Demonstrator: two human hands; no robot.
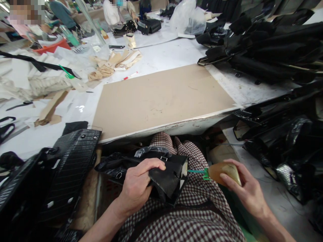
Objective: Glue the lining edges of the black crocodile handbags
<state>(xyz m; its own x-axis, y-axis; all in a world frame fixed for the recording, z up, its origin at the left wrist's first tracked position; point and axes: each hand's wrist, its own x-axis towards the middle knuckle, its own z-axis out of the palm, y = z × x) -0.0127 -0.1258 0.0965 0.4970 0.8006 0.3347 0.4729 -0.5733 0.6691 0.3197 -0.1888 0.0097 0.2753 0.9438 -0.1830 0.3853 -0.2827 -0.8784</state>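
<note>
Gripping a black bag [166,178] on the checked lap [199,190], just in front of the tan board [164,97], the left hand [137,183] is curled nearly closed, thumb on top. The right hand [248,190], before the board's right end, wraps partway round a squeeze bottle [224,172], its nozzle [196,171] toward the bag; whether they touch, I can't tell. From here the bag looks light and floppy, perhaps slick, best pinched where the thumb lies; the bottle, likely soft, suits holding round its belly.
</note>
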